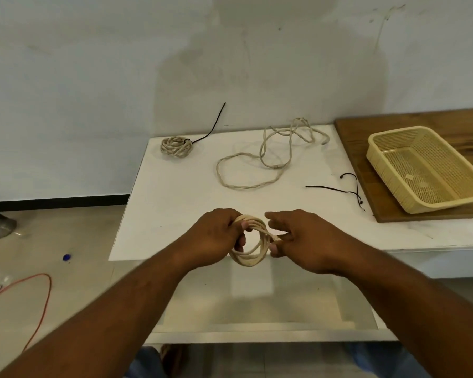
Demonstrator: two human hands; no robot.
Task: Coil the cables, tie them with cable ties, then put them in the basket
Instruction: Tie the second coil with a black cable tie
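Coil [250,248] at bench [180,192] 6 o'clock edge, untied: left hand [216,236] clamps its rim, right hand [298,238] pinches the loose end. Risk: slack grip springs loops. Ties [339,190], basket [426,170] toward 3 o'clock.

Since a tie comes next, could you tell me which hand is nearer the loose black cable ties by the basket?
Right. The right hand sits below and left of the loose black cable ties, pinching the coil; the left hand grips the coil's far side, farther away.
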